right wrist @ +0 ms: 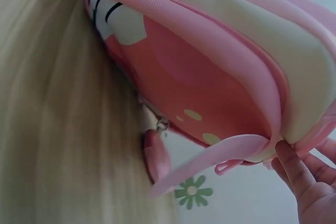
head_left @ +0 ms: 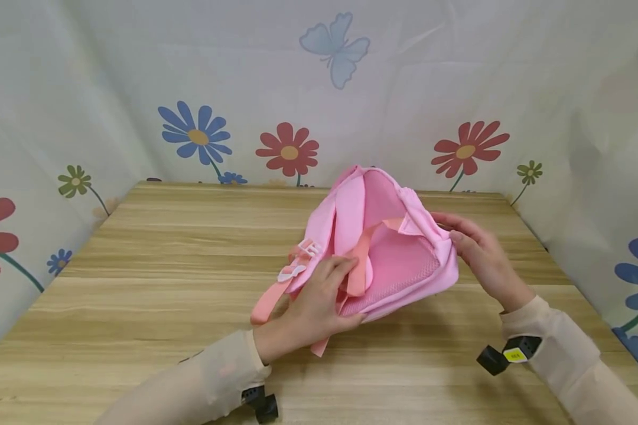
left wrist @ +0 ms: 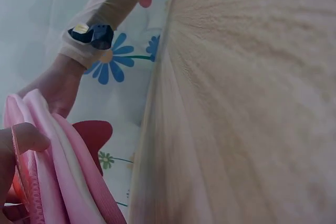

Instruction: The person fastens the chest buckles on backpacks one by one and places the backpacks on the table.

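Backpack (head_left: pixel 399 260), tilted over the surface (head_left: pixel 165 254) in the head view, had its straps (head_left: pixel 350 203) facing up, probably for easy reach, its near edge in the left grip (head_left: pixel 316 301); the left wrist view showed this hold closely, and the right wrist view the right grip (right wrist: pixel 311 184) pinching a corner, seemingly for steadiness.

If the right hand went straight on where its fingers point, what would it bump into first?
The pink backpack: the right hand is touching its edge, so it comes first. What lies farther along that line is hard to judge for depth.
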`<state>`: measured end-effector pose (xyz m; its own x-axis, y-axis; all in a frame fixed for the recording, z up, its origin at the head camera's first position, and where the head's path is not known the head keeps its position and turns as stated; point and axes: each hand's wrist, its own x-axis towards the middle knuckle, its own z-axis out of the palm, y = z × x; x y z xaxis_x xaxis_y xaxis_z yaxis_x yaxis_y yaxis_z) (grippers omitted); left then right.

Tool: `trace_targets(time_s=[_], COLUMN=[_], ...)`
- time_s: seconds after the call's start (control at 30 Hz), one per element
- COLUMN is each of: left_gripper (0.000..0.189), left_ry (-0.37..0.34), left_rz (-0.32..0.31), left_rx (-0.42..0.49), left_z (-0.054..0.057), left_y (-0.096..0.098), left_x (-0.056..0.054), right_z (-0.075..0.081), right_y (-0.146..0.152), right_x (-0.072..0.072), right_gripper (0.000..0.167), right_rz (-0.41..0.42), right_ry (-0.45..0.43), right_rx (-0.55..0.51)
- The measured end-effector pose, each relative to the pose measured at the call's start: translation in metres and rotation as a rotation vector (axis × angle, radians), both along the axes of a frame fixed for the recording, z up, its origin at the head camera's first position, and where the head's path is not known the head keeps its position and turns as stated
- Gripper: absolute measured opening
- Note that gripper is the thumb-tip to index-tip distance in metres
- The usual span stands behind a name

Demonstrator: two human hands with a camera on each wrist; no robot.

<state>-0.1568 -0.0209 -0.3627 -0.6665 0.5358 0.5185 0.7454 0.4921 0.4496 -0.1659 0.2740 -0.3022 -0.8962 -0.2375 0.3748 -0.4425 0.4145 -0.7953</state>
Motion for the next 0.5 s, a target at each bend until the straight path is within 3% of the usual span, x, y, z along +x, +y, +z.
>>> trace_targets(time_s=[0.27, 0.5], left_gripper=[0.084, 0.084], left_ry=[0.060, 0.054], left_rz=[0.011, -0.010], left_rx=[-0.068, -0.142], left_z=[-0.008, -0.012], left_y=[0.000, 0.002], left_x=[-0.002, -0.001], right_z=[-0.023, -0.039], right_y=[0.008, 0.012], right_x=[0.006, 0.007], right_gripper=[0.044, 0.045], right_rz=[-0.025, -0.039], right_ry=[-0.124, -0.202], right_rx=[-0.005, 0.013])
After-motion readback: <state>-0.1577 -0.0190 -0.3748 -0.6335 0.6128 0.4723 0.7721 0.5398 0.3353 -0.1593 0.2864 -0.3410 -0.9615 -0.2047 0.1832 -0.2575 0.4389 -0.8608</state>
